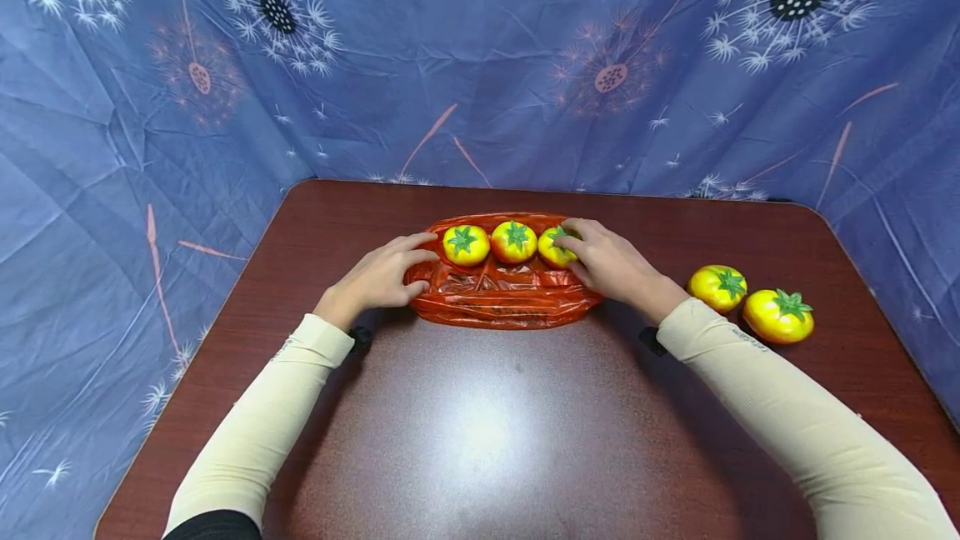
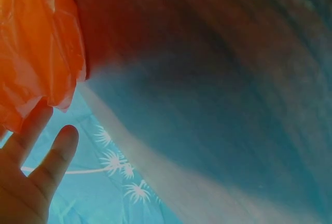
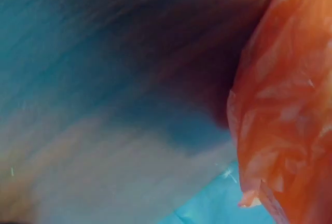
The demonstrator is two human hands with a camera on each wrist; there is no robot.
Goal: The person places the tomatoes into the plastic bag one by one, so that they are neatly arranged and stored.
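From the head view, a shiny, crinkly red plastic bag [image 1: 495,307] lies on the smooth brown surface [image 1: 480,432]. Three round, glossy tomatoes with green star tops sit in a row on its plastic: the left tomato [image 1: 467,246], the middle tomato [image 1: 514,242] and the right tomato [image 1: 551,252]. I can't tell how deep they sit. The left hand [image 1: 382,273] has its fingers spread, touching the bag's left edge, gripping nothing. The right hand [image 1: 611,261] bends its fingers around the right tomato and hides part of it. Two more tomatoes [image 1: 777,316] sit near the right sleeve.

From the left wrist view, two fairly straight fingers show; one tip goes behind the bag. The rest is cut off.

From the right wrist view, wrinkly, see-through bag plastic fills one side. Much is blurry, and I can't make out the hand.
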